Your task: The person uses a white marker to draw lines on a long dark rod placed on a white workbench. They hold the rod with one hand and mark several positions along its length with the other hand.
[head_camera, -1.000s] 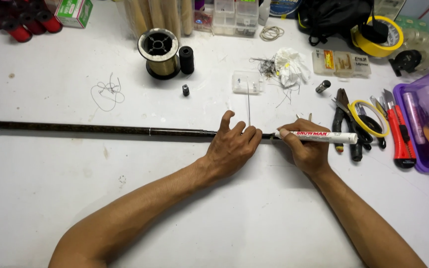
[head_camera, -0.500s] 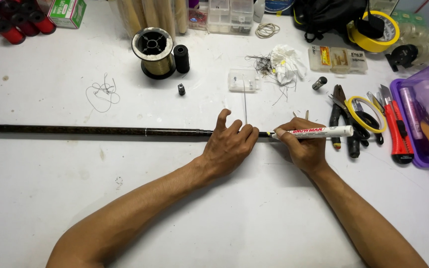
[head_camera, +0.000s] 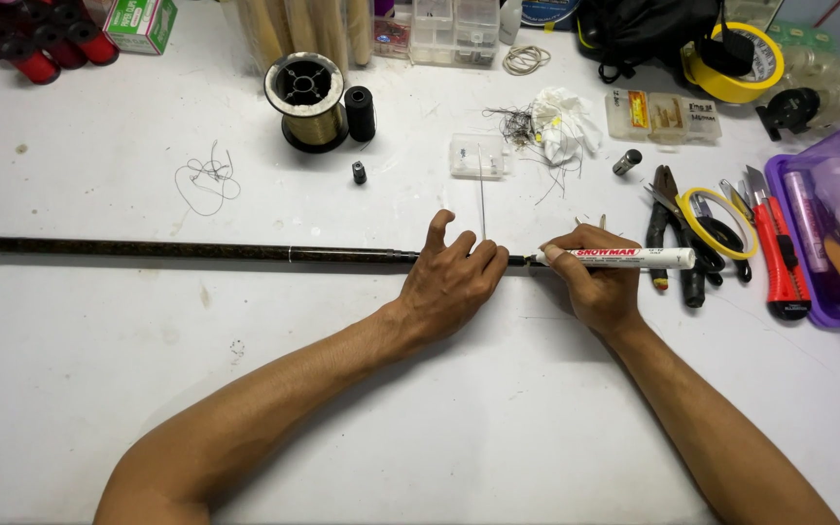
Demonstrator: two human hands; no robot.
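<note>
The dark rod (head_camera: 196,252) is laid left-to-right across the desk (head_camera: 420,428), pinned under the left hand (head_camera: 454,282), while a white marker (head_camera: 614,258) is gripped by the right hand (head_camera: 600,287), tip right at the rod beside the left fingers.

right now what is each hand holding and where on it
The right hand grips a white marker near its tip end, the tip at the dark rod. The left hand presses down on that rod just beside the tip.

Near side of the table (head_camera: 420,428) lies bare below the long dark rod (head_camera: 196,252), which bars the left half. Right, pliers (head_camera: 668,209), yellow ring (head_camera: 717,222), red cutter (head_camera: 778,255) and purple tray (head_camera: 833,243) crowd together; spool (head_camera: 305,99) stands behind.
</note>
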